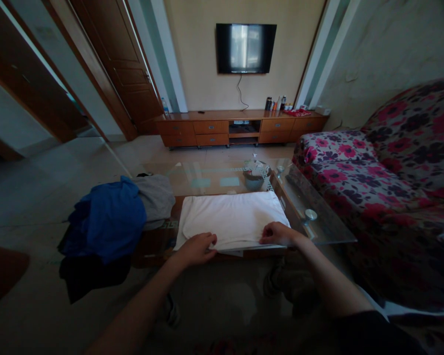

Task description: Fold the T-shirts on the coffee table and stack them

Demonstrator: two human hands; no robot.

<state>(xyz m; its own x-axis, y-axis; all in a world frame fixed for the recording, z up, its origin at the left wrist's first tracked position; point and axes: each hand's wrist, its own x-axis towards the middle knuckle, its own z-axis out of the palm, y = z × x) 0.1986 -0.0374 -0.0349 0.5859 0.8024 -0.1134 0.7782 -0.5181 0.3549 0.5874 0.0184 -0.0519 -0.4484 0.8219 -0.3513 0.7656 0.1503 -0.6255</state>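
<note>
A folded white cloth [237, 214] lies flat in layers on a glass-topped coffee table [325, 231], its long near edge towards me. At the left end of that edge my left hand [200, 248] is closed, with thumb and fingers pinching the fabric. Towards the right end, my right hand [277, 233] has its fingers curled together on the same edge. The fingertips partly hide the cloth where they grip it.
Left on the table sits a pile of clothes with a blue garment [116, 212] and a grey garment [155, 197]. A basket [253, 181] shows near the far side. Right stands a flowered sofa [344, 167]; beyond are a low wooden cabinet [210, 127] and a wall television [246, 48].
</note>
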